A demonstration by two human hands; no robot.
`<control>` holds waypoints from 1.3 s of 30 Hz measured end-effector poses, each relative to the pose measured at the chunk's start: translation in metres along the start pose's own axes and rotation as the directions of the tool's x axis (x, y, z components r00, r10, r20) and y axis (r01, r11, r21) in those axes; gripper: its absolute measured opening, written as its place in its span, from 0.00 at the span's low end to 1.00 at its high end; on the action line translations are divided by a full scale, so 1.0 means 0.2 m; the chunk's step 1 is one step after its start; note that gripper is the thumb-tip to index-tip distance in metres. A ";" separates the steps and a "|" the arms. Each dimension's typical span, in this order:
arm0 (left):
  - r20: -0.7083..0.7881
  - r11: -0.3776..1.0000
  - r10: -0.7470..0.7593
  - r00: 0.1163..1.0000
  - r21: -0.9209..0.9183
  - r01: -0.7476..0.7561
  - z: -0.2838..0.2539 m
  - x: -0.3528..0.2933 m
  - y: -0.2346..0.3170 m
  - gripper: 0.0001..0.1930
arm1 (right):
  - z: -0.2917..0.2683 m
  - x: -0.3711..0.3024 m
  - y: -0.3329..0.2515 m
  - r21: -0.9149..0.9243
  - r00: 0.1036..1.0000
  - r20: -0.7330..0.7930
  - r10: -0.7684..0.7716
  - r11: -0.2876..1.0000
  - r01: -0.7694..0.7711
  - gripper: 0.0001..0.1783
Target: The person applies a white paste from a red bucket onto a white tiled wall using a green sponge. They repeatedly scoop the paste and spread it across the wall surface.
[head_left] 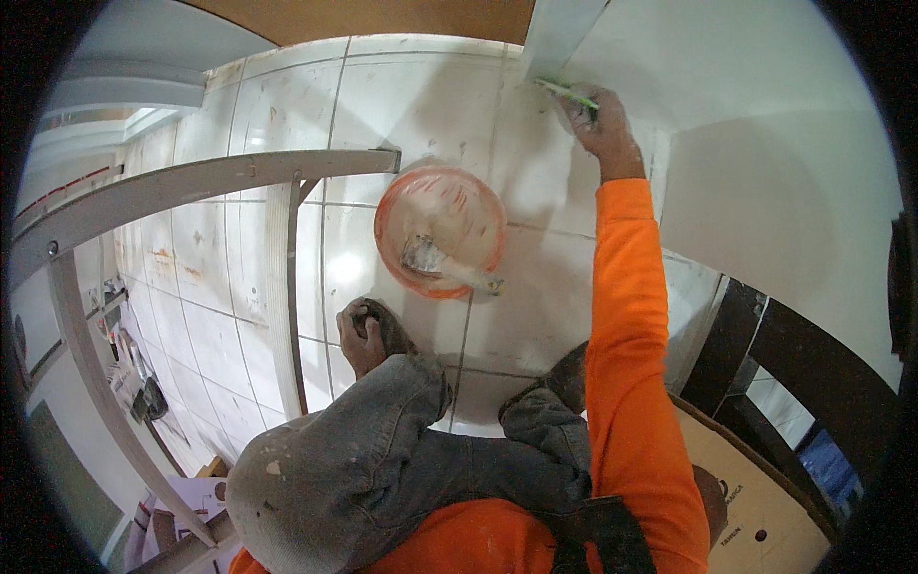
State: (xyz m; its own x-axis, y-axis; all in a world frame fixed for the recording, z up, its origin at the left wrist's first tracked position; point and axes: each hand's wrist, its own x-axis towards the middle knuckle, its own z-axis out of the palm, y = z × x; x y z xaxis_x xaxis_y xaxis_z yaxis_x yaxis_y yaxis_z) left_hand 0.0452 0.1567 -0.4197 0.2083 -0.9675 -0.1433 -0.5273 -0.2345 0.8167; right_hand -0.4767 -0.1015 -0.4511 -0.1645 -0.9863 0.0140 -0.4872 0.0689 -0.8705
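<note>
My right hand [601,120] reaches far forward in an orange sleeve and grips a thin green-handled tool [566,91], its tip pressed against the white wall [765,143] near a corner. My left hand is out of sight. Below me are my bent knees in dusty grey trousers [354,450] and one foot [365,330] on the tiled floor. An orange bucket [397,206] stands on the floor between my foot and the wall, with a smeared trowel [435,263] lying inside it.
A grey metal frame, like a ladder or scaffold [191,187], crosses the left side over the white floor tiles [229,316]. A cardboard box [755,507] sits at the lower right beside a dark frame [727,344]. Loose papers and small items [134,383] lie at the far left.
</note>
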 end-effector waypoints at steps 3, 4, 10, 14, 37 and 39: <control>0.026 0.991 0.032 0.999 0.126 -0.035 -0.05 0.00 0.02 0.18 | -0.07 0.00 -0.06 0.201 0.992 -0.033 0.119 0.973 -0.110 0.12; 0.031 0.988 0.022 0.999 0.153 -0.026 -0.05 0.00 0.02 0.18 | -0.09 -0.01 -0.12 0.252 0.982 -0.045 0.185 0.953 -0.168 0.12; -0.054 0.995 -0.081 0.995 0.061 0.085 0.00 -0.02 -0.03 0.16 | -0.37 -0.34 -0.31 0.636 0.882 0.334 0.333 0.611 -0.471 0.15; -0.036 0.994 -0.071 0.997 0.084 0.073 -0.02 -0.02 -0.03 0.17 | -0.12 -0.45 -0.42 0.841 0.748 0.178 0.639 0.297 -0.453 0.15; -0.005 0.984 0.018 1.000 0.180 -0.017 -0.05 0.01 0.07 0.17 | 0.01 -0.21 -0.23 0.410 0.936 -0.105 0.335 0.872 -0.266 0.19; 0.000 0.974 0.007 1.000 0.225 -0.007 -0.07 0.02 0.08 0.17 | -0.13 -0.23 -0.38 -0.106 0.981 -0.120 0.153 0.980 -0.166 0.22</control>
State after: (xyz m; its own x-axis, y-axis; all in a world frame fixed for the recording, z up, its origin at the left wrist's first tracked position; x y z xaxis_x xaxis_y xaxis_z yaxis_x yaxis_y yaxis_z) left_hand 0.0495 0.1516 -0.3999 0.2045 -0.9691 -0.1380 -0.7006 -0.2434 0.6708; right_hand -0.4537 -0.0582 -0.3732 -0.3391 -0.9388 -0.0602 -0.5411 0.2470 -0.8039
